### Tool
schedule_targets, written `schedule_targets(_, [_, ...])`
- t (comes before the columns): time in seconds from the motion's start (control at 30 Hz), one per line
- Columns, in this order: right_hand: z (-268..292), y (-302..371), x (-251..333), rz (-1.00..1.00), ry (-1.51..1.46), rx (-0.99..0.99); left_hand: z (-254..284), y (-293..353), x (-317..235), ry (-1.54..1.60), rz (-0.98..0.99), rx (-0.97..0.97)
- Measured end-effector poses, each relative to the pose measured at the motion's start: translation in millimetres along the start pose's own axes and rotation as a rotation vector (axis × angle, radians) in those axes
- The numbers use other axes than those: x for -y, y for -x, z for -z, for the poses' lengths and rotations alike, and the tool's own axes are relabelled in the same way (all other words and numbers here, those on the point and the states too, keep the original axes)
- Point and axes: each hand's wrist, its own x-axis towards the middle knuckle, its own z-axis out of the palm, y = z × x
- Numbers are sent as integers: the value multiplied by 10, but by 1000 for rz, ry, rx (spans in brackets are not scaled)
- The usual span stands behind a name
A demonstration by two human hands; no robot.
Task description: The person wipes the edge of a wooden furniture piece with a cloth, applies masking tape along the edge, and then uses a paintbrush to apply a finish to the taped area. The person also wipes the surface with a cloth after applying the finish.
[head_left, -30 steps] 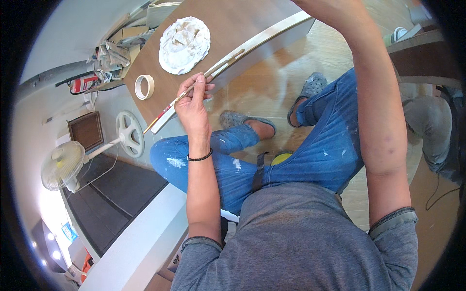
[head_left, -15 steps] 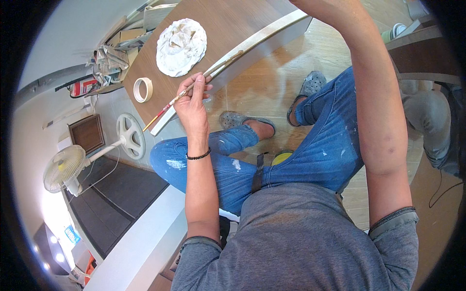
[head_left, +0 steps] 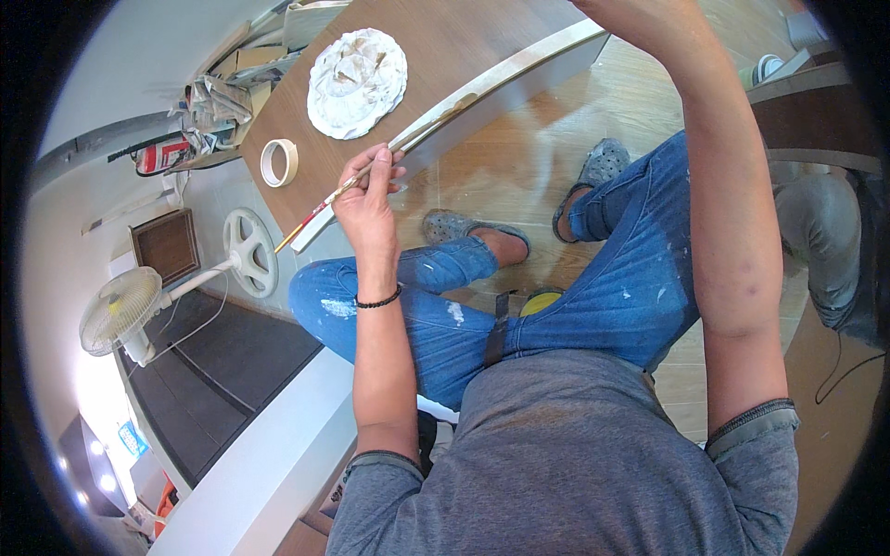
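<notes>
My left hand (head_left: pixel 369 193) is closed around a slim paintbrush (head_left: pixel 315 215) with a red and yellow handle end. A brown, stick-like length runs on beyond my fingers; whether it belongs to the same brush I cannot tell. Its far end overlaps the long pale strip (head_left: pixel 519 63) along the near edge of the brown tabletop (head_left: pixel 426 56); contact is unclear. Farther back lies a round plate (head_left: pixel 357 83) with a crumpled white surface and brown smears. My right hand (head_left: pixel 630 9) is at the far end of the strip, its fingers cut off by the top edge.
A roll of masking tape (head_left: pixel 279 162) sits left of the plate. On the left stand a white fan (head_left: pixel 120 310) and a brown framed panel (head_left: pixel 165 248). Papers and boxes (head_left: pixel 218 102) are piled behind the table. Another person's leg (head_left: pixel 816 241) shows at the right.
The table, plate and tape roll sit slightly farther up and right in the picture. My left hand stays nearly in place, still holding the brush. My right hand shows a little less.
</notes>
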Motion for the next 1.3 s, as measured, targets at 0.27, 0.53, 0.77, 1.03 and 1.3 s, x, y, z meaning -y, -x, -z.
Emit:
schedule_targets(0.27, [-12, 0, 4, -11, 5, 8, 122, 33, -2, -32, 15, -30])
schedule_targets(0.53, [20, -5, 41, 4, -4, 9, 334, 80, -25, -37, 26, -59])
schedule_targets(0.77, [46, 1, 100, -46, -111, 33, 516, 141, -35, 54, 6, -158])
schedule_targets(1.03, [54, -18, 112, -78, -85, 52, -150, 25, -122, 99, 0, 31])
schedule_targets(1.3, [60, 15, -6, 28, -54, -5, -319, -62, -69, 60, -25, 63])
